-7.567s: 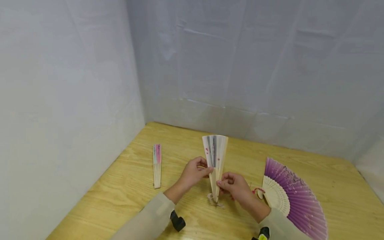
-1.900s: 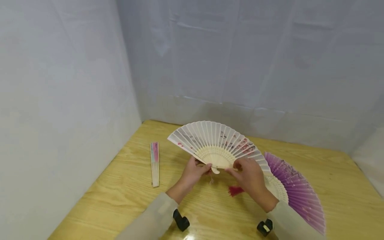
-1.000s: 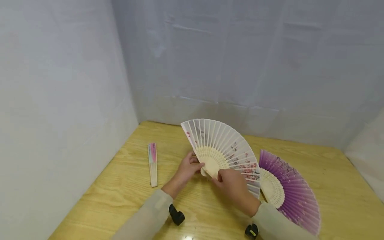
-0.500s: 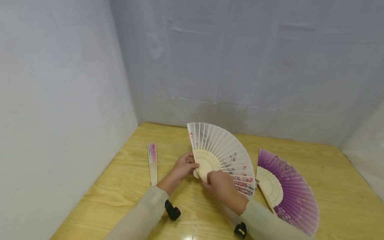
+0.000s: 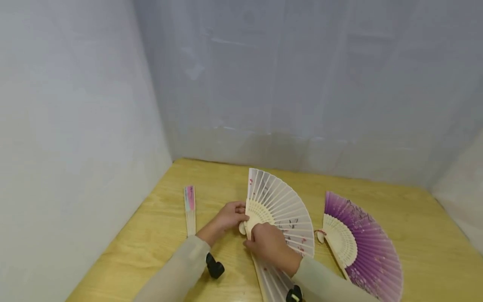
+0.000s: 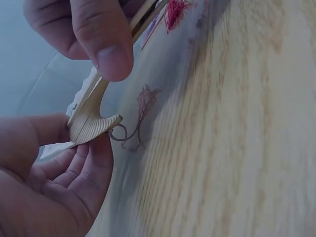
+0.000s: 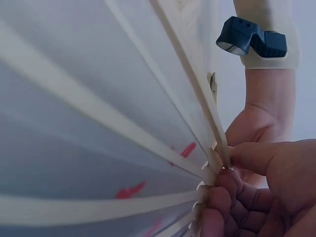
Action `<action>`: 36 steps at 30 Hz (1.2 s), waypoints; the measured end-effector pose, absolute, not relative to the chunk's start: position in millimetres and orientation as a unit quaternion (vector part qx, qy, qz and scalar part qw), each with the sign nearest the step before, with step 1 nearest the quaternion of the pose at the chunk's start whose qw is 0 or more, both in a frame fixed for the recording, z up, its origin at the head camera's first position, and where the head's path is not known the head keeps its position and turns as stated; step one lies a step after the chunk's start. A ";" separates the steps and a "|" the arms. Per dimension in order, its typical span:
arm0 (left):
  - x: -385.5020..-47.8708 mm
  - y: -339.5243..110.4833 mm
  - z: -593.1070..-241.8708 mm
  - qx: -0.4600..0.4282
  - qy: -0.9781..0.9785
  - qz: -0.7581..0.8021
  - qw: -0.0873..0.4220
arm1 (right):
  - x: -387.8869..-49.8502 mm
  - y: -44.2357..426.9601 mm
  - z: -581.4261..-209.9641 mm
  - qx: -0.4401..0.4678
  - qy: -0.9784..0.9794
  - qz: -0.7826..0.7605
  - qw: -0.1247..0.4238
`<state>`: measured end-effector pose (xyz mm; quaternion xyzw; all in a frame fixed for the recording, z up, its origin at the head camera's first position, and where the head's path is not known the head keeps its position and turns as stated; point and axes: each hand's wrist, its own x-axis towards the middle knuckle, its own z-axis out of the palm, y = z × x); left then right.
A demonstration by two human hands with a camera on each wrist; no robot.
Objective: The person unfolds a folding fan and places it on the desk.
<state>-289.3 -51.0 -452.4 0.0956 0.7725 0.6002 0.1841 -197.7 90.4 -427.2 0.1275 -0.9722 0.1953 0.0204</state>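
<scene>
A white folding fan (image 5: 288, 209) with pale slatted ribs and red and dark blossom print is spread wide. My left hand (image 5: 228, 216) pinches it near the pivot end, on its upper-left edge. My right hand (image 5: 271, 247) grips the lower guard rib; its thumb lies along that edge. In the left wrist view, left-hand fingers hold the curved pivot end (image 6: 91, 121), where a cord with a pale pink tassel (image 6: 146, 98) hangs. Seen from the right wrist, ribs and sheer cloth (image 7: 98, 128) fill the left side, and right-hand fingers (image 7: 222, 197) curl at the ribs.
To the right an open purple folding fan (image 5: 373, 243) lies on the wooden table (image 5: 219, 176), its red cord by the pivot. A closed fan with pink and blue cloth (image 5: 190, 205) lies at left, partly behind the left forearm. Pale sheeting (image 5: 241, 84) encloses the back and sides.
The white fan, almost folded at first, has been spread wide. It has since turned clockwise, its lower edge swinging toward the table's front. Both hands have shifted slightly left and lower.
</scene>
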 end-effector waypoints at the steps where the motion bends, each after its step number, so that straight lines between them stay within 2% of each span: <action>1: -289.4 -50.7 -451.5 0.099 0.774 0.597 0.186 | -197.3 90.2 -426.3 0.126 -0.972 0.197 0.017; 8: -289.8 -45.2 -448.2 0.111 0.810 0.545 0.186 | -196.0 90.7 -425.7 0.106 -0.973 0.203 -0.020; 18: -289.7 -39.3 -442.5 0.136 0.864 0.458 0.157 | -196.4 93.9 -430.8 0.093 -0.969 0.228 -0.032; 36: -293.4 -38.0 -444.6 0.126 0.875 0.428 0.189 | -198.9 97.2 -433.9 0.112 -0.958 0.261 -0.046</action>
